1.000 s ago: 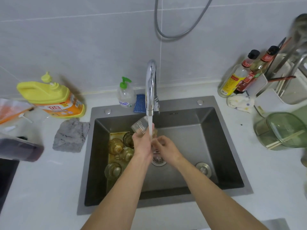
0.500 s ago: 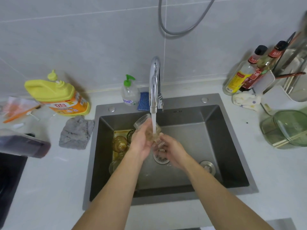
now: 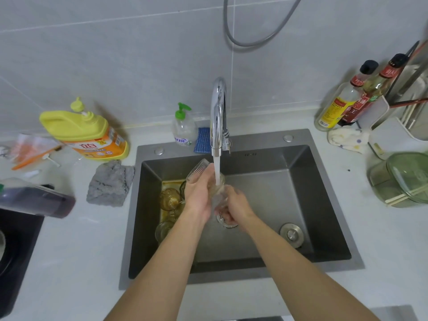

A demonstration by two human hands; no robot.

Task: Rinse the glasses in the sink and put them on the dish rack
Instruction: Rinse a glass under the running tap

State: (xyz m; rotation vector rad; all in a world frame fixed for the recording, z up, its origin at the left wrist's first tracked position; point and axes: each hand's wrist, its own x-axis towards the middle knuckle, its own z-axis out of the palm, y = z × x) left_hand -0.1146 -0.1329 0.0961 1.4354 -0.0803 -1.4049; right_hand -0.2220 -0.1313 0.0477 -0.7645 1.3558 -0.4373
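The ribbed clear glass (image 3: 197,170) was up over the middle of the sink (image 3: 301,205), tilted, one end poking out far-left above the left hand (image 3: 199,195), whose fingers were wrapped round its body. Water (image 3: 217,170) from the tap (image 3: 217,117) came down just to its right, onto something clear between the two hands; whether that was the same glass or a second one, I couldn't tell. The right hand (image 3: 234,206) sat close by on the near right, above the drain (image 3: 228,224), fingers curled under; whether it gripped anything, I couldn't tell. Wet glass like that was light and stiff but slick and breakable, I'd say, so the hold belonged round the ribbed wall, thumb against fingers, not on the thin rim. More amber glasses (image 3: 169,198) lay crowded along the left of the sink, just beside the left wrist, and a knock there could chip one. The right half of the basin was open. Out right, the way to what looked like the rack (image 3: 382,114) ran over the sink's hard edge, past a green bowl (image 3: 403,179), a cloth (image 3: 347,139) and bottles (image 3: 340,105) standing near it.
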